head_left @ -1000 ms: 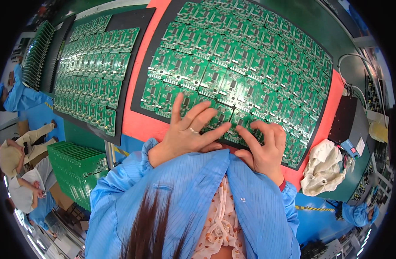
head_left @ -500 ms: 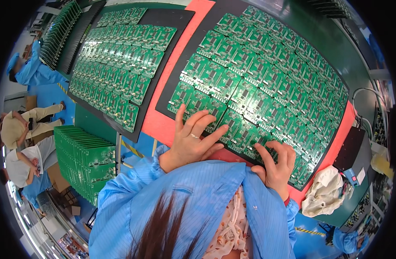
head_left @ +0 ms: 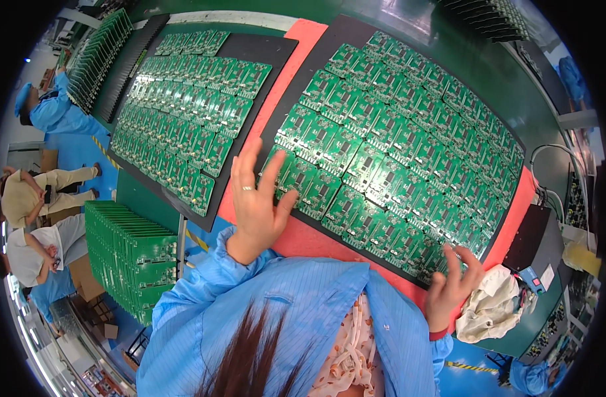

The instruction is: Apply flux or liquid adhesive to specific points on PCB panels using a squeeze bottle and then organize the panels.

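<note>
Rows of green circuit boards [head_left: 395, 152] lie edge to edge on a black board [head_left: 346, 30] in front of me. My left hand [head_left: 256, 215] is at their near left corner, with its fingers spread and nothing held. Its fingertips are over the left border of the panel and its outermost circuit boards; whether they touch is hard to tell. At the near right corner is my right hand [head_left: 453, 288], fingers apart and a little bent. Its fingertips are at the edge of the last circuit boards, and nothing shows in its grasp.
A second black board [head_left: 266, 49] to the left carries more green boards [head_left: 190, 96]. Red matting [head_left: 309, 241] lies underneath. A rack of upright boards [head_left: 127, 255] stands at lower left. To the right are a cream cloth [head_left: 491, 304] and a black box [head_left: 529, 238]. Several people are farther left.
My left hand has moved left and up to the corner, its fingers now more upright. My right hand has shifted right and down along the near edge. The whole view has also shifted slightly.
</note>
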Motion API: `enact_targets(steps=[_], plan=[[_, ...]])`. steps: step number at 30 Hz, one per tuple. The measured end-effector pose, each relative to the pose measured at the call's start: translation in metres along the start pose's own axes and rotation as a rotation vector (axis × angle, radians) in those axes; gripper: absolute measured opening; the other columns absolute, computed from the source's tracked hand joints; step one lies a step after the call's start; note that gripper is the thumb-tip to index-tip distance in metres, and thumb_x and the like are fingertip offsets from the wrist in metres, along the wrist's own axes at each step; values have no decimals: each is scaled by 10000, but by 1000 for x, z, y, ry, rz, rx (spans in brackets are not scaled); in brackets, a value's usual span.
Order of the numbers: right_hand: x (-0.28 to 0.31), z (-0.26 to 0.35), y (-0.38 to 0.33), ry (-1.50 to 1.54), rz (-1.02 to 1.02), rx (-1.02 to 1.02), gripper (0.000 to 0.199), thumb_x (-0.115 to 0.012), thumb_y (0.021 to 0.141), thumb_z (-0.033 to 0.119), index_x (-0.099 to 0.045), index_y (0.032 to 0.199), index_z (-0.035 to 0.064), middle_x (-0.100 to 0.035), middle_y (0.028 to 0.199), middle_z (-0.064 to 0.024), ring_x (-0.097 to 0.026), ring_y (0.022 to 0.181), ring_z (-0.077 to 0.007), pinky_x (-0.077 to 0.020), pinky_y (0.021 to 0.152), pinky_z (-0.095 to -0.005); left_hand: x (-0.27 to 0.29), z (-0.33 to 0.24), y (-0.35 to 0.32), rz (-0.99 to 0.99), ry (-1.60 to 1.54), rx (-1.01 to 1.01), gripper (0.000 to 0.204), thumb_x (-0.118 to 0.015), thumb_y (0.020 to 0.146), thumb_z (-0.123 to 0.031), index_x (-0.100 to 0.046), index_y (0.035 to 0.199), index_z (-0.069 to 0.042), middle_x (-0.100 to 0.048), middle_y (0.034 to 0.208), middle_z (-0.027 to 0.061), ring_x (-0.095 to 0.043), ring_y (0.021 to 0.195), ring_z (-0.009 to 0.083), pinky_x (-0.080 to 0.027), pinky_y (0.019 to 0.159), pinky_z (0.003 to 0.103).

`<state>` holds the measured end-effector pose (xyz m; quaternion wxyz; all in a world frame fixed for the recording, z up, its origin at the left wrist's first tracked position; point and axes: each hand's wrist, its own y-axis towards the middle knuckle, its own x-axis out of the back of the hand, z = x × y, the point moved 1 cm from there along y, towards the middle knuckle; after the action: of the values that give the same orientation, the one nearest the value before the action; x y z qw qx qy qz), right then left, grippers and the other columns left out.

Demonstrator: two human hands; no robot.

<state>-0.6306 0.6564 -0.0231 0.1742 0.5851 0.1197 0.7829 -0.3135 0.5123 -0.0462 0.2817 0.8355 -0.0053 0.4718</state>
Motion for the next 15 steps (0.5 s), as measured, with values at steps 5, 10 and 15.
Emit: enact_targets(steps=[5,10,15], plan=[[30,-52,-14,50,-112,-271,332,-475,985,208,-627,1226,37,-553,1229,-126,-509,1107,-286,-391,973,-373,-8,14,21,4,-195,101,485,-550,930,-206,-517,1384,-39,-458,1451,169,-414,1326,369,-285,1129,471],[83,-89,-23,139,-199,-404,269,-477,992,100,-616,1207,16,-586,1208,-116,-560,1053,-241,-443,925,-331,-8,26,27,64,-201,110,465,-569,937,-140,-503,1380,-16,-526,1362,181,-501,1239,353,-381,1063,403],[131,-114,-3,179,-221,-548,196,-563,988,119,-666,1098,-6,-672,1023,-64,-599,903,-161,-472,830,-264,-8,34,46,-2,-253,198,393,-511,972,-100,-543,1355,-18,-601,1266,145,-564,1123,295,-422,994,377]])
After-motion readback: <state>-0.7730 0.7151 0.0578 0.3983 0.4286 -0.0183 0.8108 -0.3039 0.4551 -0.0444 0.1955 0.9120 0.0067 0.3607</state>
